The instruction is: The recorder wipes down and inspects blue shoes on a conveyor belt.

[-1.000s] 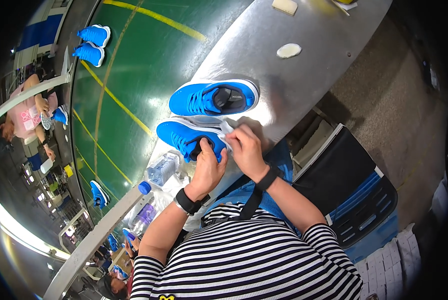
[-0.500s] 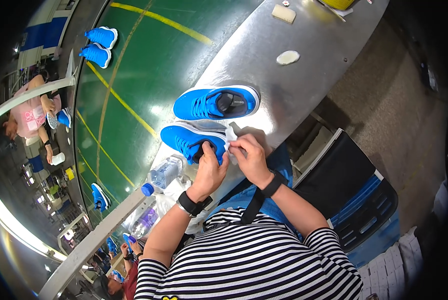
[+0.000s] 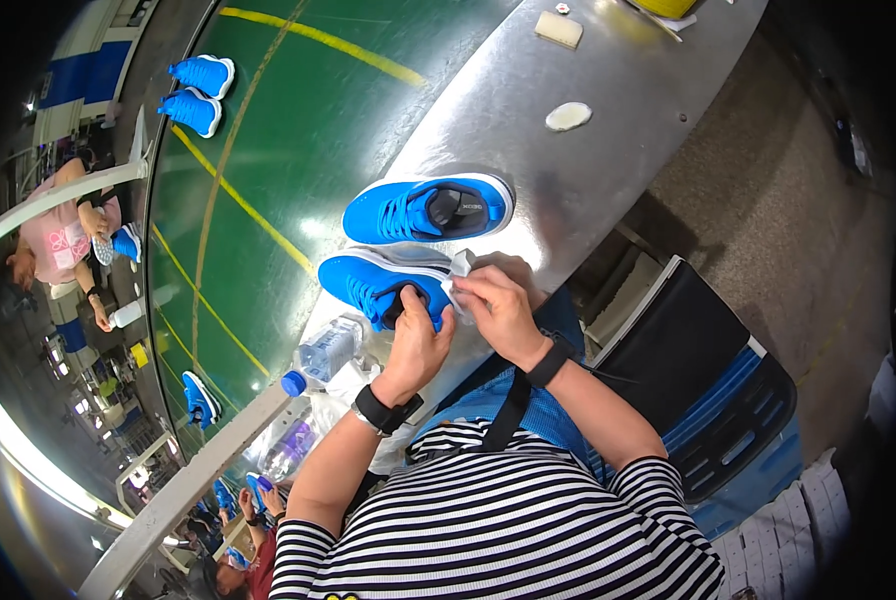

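Note:
A blue sneaker [image 3: 368, 281] with a white sole lies tilted on the metal bench, its heel toward me. My left hand [image 3: 418, 340] grips it at the heel, thumb inside the collar. Pinched in the fingers of my right hand [image 3: 501, 312] is a small white cloth [image 3: 459, 270], pressed against the white sole by the heel. The fingertips hide part of the contact. Just beyond, the matching blue sneaker [image 3: 430, 208] stands upright, touched by neither hand.
A clear bottle with a blue cap [image 3: 294, 382] lies left of my left hand, beside a metal rail [image 3: 208, 457]. On the metal bench [image 3: 528, 150] are a white oval pad [image 3: 568, 116] and a cream block [image 3: 559, 30]. The green belt [image 3: 298, 130] carries more blue shoes [image 3: 196, 110]. Co-workers sit across it.
My right hand and the cloth have shifted slightly along the heel edge of the sole. My left hand keeps its hold. Across the belt, a co-worker's hand has moved with a white object.

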`<state>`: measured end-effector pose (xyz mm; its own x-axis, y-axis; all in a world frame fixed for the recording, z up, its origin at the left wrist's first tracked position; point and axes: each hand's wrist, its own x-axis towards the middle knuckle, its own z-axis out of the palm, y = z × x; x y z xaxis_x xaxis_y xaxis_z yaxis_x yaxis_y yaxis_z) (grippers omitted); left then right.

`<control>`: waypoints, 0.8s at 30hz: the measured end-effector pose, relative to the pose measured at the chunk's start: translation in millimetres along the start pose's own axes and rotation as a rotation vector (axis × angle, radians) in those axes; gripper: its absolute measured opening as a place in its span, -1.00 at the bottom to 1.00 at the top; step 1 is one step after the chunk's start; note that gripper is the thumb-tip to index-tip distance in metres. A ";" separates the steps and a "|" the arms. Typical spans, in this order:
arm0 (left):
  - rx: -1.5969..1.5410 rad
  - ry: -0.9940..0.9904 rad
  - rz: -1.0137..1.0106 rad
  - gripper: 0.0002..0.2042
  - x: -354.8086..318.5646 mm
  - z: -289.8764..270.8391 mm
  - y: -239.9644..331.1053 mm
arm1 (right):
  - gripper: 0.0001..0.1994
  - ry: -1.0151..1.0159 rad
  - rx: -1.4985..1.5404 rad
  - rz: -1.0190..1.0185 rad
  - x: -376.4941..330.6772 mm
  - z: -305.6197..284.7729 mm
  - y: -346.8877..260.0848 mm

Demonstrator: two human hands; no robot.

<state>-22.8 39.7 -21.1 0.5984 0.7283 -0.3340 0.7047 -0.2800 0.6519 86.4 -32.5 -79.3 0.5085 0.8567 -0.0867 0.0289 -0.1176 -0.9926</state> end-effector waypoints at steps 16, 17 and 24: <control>0.033 -0.034 -0.005 -0.64 1.8 -0.3 2.9 | -0.94 -0.286 -0.133 -0.100 34.4 -18.1 -1.2; 0.079 -0.029 0.008 -0.64 1.4 -0.1 3.1 | -0.94 -0.286 -0.133 -0.096 34.2 -18.1 -1.6; 0.091 -0.058 -0.057 -0.64 0.6 -2.3 7.8 | -0.93 -0.258 -0.197 -0.121 32.7 -14.1 2.8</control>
<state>-17.8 39.4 -14.7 0.5753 0.7080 -0.4096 0.7684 -0.2962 0.5673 115.2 -11.9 -83.7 0.2578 0.9661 -0.0126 0.2538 -0.0803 -0.9639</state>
